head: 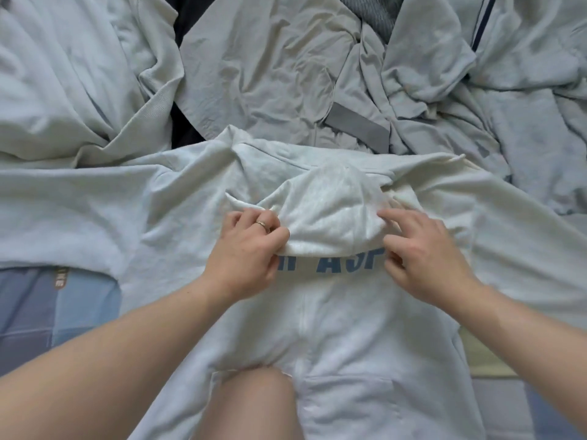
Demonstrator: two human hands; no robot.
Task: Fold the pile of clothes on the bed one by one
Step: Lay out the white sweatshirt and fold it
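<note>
A white hoodie point(346, 328) with blue letters lies spread front up on the bed, sleeves out to both sides. Its hood point(327, 214) is folded down over the chest and covers the top of the lettering. My left hand point(247, 249), with a ring on one finger, pinches the hood's lower left edge. My right hand point(422, 249) pinches the hood's lower right edge. The pile of pale clothes point(270, 74) lies crumpled behind the hoodie.
A pale garment with a grey band point(359, 125) lies just beyond the hoodie. A light blue-grey garment with a dark stripe point(482, 23) is at the back right. Blue patterned bedding point(47, 309) shows at the left. My knee point(254, 404) rests on the hoodie's hem.
</note>
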